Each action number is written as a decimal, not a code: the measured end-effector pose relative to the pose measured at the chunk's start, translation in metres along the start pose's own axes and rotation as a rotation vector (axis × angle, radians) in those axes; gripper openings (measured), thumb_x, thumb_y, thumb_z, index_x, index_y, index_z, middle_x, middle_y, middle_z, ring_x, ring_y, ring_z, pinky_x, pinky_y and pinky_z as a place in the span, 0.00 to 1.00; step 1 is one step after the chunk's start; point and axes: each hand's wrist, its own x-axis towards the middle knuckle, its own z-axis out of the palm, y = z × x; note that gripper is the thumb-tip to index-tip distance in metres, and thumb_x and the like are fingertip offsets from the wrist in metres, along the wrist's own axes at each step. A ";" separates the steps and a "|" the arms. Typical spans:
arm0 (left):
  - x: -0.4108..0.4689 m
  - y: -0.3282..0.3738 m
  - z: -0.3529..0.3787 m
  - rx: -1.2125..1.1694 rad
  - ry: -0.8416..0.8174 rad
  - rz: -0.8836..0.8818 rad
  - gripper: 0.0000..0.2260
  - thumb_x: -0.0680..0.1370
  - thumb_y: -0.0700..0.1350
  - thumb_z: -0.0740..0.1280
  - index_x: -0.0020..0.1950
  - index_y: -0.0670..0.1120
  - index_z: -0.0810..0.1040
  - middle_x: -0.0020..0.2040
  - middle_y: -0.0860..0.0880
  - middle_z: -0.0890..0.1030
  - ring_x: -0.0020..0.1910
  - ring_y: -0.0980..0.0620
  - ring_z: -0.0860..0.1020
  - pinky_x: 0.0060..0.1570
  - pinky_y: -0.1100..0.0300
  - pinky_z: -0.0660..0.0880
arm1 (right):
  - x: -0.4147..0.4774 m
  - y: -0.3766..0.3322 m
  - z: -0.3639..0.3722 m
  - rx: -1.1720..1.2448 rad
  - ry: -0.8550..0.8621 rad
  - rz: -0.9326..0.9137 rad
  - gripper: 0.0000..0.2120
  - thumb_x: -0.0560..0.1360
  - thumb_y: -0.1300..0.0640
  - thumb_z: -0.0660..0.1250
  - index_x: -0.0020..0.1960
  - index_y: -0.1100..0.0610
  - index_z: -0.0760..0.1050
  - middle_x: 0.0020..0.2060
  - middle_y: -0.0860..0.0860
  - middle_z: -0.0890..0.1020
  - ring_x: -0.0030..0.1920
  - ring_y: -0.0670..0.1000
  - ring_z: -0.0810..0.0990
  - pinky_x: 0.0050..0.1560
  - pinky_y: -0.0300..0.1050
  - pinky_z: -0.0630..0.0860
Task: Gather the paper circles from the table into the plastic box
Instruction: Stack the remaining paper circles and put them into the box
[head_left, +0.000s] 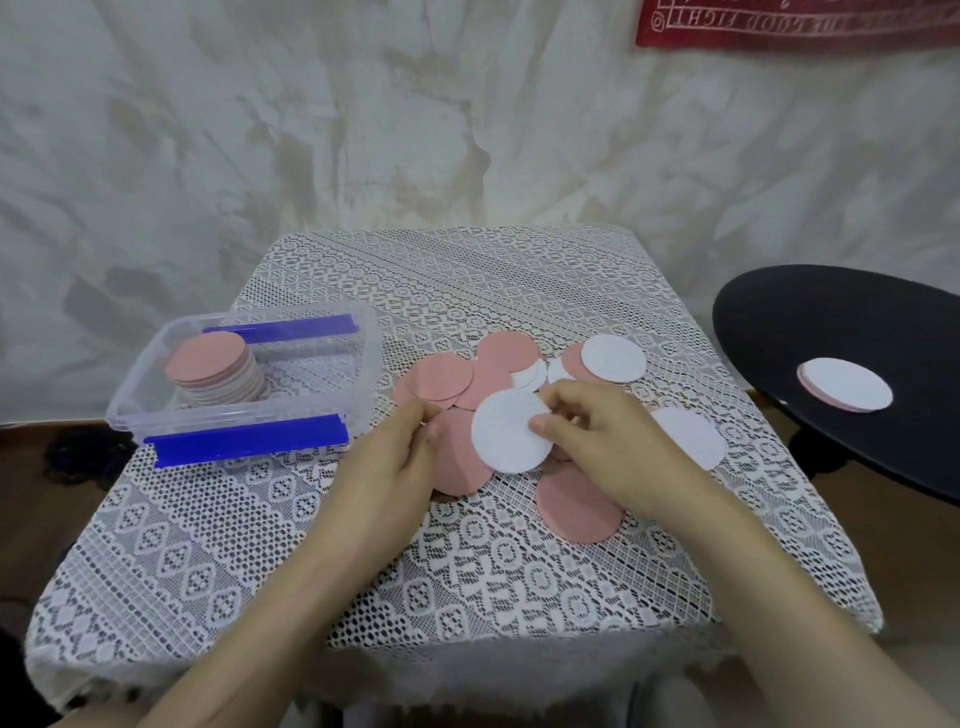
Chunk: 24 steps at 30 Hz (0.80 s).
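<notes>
At the left edge of the lace-covered table (208, 545), a clear plastic box with blue clips (249, 410) holds a stack of pink paper circles (215, 371). Mid-table, the left hand (400, 457) pinches a pink paper circle (460, 460) in the loose pile. The right hand (597, 431) pinches a white paper circle (506, 431). Beyond the right edge, a black round tray (831, 322) carries two more circles (847, 392).

White lace tablecloth (208, 545): geometric pattern, front edge hangs over with a frayed hem. Wall (311, 130) behind it: off-white, mottled with brownish smears. Red banner (800, 23) in the top right corner has white lettering, cropped by the frame and too partial to read. Black round flat surface (779, 322) just beside the cloth's right edge, also cut off by the frame. Brown floor (31, 457) at left, with a dark lumpy object (78, 457) on it, too blurred to identify.
</notes>
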 end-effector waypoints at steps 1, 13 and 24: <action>-0.001 0.000 -0.001 -0.032 -0.014 0.004 0.09 0.85 0.52 0.57 0.51 0.60 0.75 0.29 0.57 0.77 0.30 0.55 0.75 0.33 0.52 0.74 | 0.000 -0.001 0.005 -0.038 -0.012 -0.013 0.04 0.78 0.53 0.69 0.45 0.49 0.80 0.39 0.48 0.84 0.40 0.48 0.84 0.51 0.57 0.80; -0.012 -0.022 -0.036 0.049 -0.040 -0.028 0.05 0.83 0.49 0.62 0.55 0.58 0.75 0.45 0.59 0.81 0.39 0.60 0.78 0.34 0.66 0.70 | 0.006 -0.025 0.044 -0.235 -0.048 -0.037 0.04 0.77 0.46 0.69 0.48 0.43 0.82 0.37 0.43 0.82 0.40 0.45 0.79 0.47 0.47 0.77; -0.018 -0.035 -0.052 0.044 -0.017 -0.059 0.06 0.82 0.48 0.62 0.57 0.56 0.76 0.48 0.59 0.81 0.44 0.56 0.79 0.43 0.55 0.74 | 0.011 -0.052 0.055 -0.541 -0.183 -0.006 0.18 0.74 0.45 0.70 0.62 0.50 0.77 0.50 0.51 0.84 0.52 0.56 0.81 0.54 0.50 0.78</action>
